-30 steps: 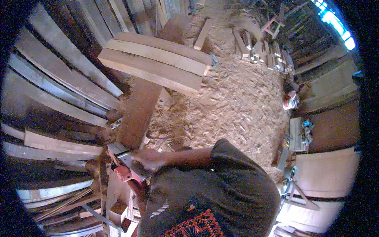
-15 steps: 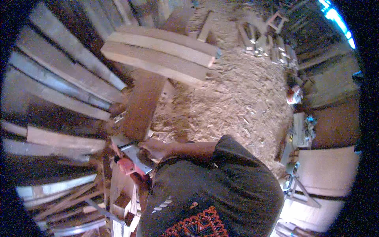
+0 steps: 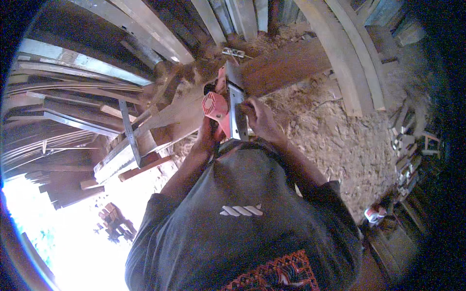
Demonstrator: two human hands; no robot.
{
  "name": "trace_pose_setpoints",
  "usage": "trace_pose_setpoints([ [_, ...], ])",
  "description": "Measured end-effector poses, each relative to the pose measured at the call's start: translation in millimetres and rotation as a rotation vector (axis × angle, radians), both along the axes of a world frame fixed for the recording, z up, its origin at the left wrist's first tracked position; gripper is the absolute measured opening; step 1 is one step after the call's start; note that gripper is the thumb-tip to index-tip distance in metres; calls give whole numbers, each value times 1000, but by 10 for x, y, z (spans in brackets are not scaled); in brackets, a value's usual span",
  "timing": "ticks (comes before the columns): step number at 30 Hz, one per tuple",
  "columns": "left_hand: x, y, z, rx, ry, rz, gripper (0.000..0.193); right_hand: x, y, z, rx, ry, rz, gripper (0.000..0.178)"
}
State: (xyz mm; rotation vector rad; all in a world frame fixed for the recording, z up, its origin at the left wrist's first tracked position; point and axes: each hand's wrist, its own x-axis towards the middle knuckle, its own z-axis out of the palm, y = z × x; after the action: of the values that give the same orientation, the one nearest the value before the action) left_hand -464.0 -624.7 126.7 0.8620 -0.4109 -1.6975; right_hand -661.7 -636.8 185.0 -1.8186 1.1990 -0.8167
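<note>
A red electric planer (image 3: 216, 105) with a shiny metal sole is held on its side in front of my chest, its sole turned to the right. My left hand (image 3: 208, 130) is wrapped round the planer's lower body from the left, and its fingers are partly hidden behind the red housing. At the sole's right edge is my right hand (image 3: 260, 120), with curled fingers touching the metal. Whether a small part sits in those fingers cannot be made out. Under the planer, a long timber beam (image 3: 182, 121) runs from lower left to upper right.
A metal square (image 3: 129, 128) lies across the beam's left end. A white power strip (image 3: 233, 52) rests beyond the planer. Curved timbers (image 3: 340, 53) lie across the far right, and stacked boards (image 3: 145, 29) line the left. Wood shavings (image 3: 330, 131) cover the floor.
My view has swung to the left, so the beam and planer now show nearer the middle. Both forearms have come into sight. The planer stays in my hands.
</note>
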Motion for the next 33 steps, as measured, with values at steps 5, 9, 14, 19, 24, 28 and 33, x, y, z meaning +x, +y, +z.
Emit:
trace_pose_setpoints([
  [5, -202, -406, 479, -691, -958, -62, 78, -53, -139, 11, 152, 62, -100, 13],
  [9, -214, -541, 407, -615, -876, -61, 70, -49, -100, 105, 23, -97, 211, 16],
  [14, -157, -502, 335, -518, -894, -49, 67, -70, -198, 19, 5, -55, 129, 15],
  [19, -115, -554, 319, 148, -1657, -572, 64, -171, -704, -403, 30, -27, -65, 18],
  [24, -104, -714, 59, -370, -564, -11, 52, 155, -1153, -716, 54, -129, -31, 17],
  [28, -105, -657, 58, -538, -1067, -2, 56, 317, -1339, -743, 45, -84, -73, 16],
  [33, -134, -588, 113, -473, -807, 0, 57, 281, -1271, -679, 25, -133, -124, 14],
])
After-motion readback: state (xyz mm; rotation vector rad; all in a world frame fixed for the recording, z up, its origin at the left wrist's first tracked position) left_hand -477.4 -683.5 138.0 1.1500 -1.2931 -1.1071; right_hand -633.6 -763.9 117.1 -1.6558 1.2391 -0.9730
